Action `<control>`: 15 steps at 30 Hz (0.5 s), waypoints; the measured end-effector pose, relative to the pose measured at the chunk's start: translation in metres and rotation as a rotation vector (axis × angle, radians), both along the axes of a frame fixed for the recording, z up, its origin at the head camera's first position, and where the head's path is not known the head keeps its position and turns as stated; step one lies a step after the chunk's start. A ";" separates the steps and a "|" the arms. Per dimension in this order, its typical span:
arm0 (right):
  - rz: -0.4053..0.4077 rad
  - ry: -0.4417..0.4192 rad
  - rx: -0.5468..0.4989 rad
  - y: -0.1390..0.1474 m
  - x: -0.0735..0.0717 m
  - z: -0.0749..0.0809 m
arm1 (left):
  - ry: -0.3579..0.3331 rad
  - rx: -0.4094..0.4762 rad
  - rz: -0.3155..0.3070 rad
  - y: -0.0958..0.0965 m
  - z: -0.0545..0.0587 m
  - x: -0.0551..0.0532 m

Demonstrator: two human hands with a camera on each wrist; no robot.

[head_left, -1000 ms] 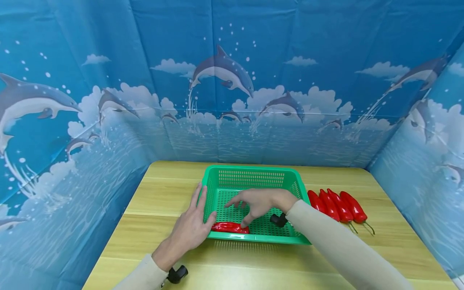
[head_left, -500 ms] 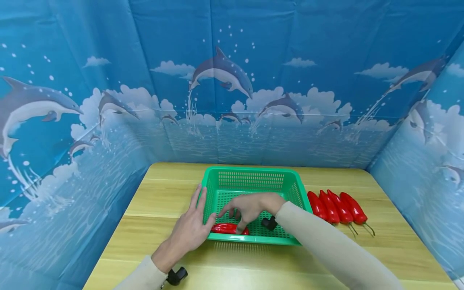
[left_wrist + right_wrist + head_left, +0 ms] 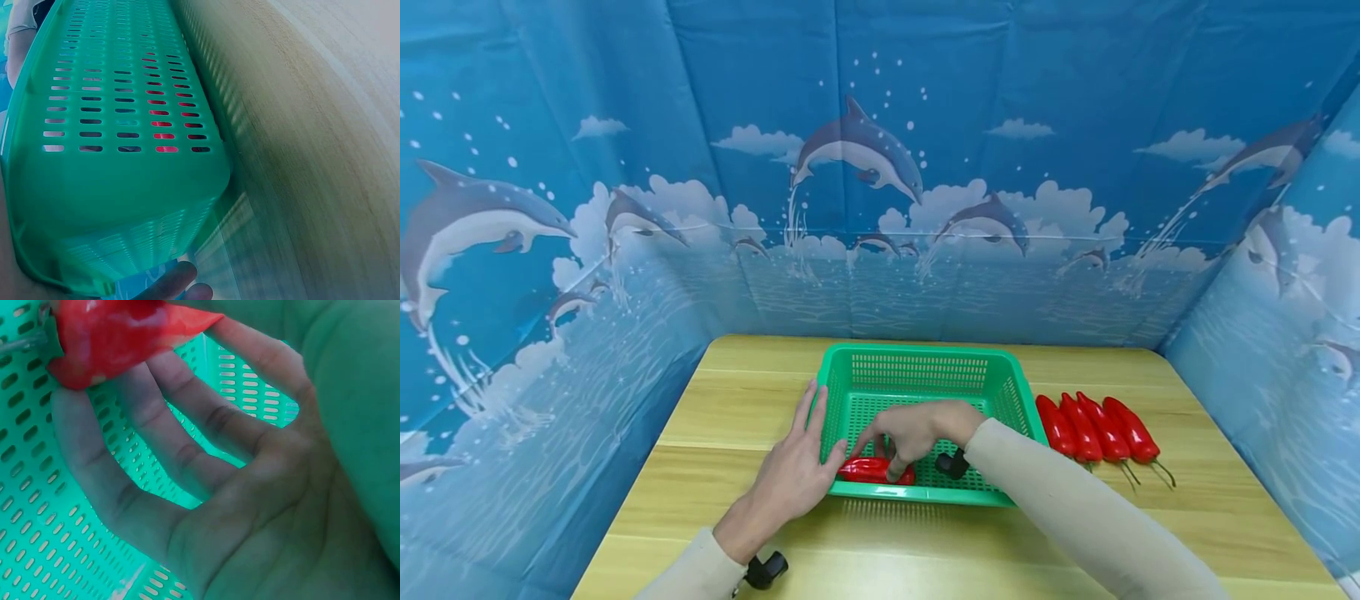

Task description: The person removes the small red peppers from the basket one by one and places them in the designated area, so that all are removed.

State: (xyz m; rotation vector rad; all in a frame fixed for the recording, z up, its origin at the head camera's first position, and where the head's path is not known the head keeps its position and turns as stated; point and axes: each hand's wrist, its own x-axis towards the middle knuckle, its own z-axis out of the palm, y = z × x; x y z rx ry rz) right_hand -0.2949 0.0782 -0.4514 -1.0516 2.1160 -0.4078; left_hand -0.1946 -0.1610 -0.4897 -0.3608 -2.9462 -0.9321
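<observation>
A glossy red pepper (image 3: 867, 470) lies along the near wall inside the green plastic basket (image 3: 925, 494). My right hand (image 3: 917, 432) reaches down into the basket and grips this pepper. In the right wrist view, the thumb (image 3: 81, 425) presses near the stem end of the pepper (image 3: 119, 337), and the fingers lie along its other side towards the pointed tip. At the basket's near left corner, my left hand (image 3: 796, 468) holds the rim, thumb over it and fingers stretched along the outside wall. The left wrist view shows red through the slots of the basket (image 3: 119, 181).
Several red peppers (image 3: 1108, 433) with green stems lie in a row on the table to the right of the basket. The wooden table (image 3: 760, 358) backs onto a blue dolphin curtain (image 3: 880, 275). A small black camera (image 3: 765, 571) sits at the left wrist.
My right hand has moved left and its fingers have closed in on the pepper, which now sits slightly higher. My left hand stays at the basket's corner.
</observation>
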 end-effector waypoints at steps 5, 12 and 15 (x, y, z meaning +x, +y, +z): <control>-0.004 0.015 -0.006 0.002 0.000 0.000 | -0.001 -0.007 0.004 0.000 0.000 0.000; -0.015 0.070 0.006 0.005 0.000 -0.001 | 0.005 -0.005 0.008 0.001 0.001 0.000; -0.013 0.094 0.007 0.007 0.000 -0.001 | 0.002 -0.007 0.008 0.000 0.000 0.000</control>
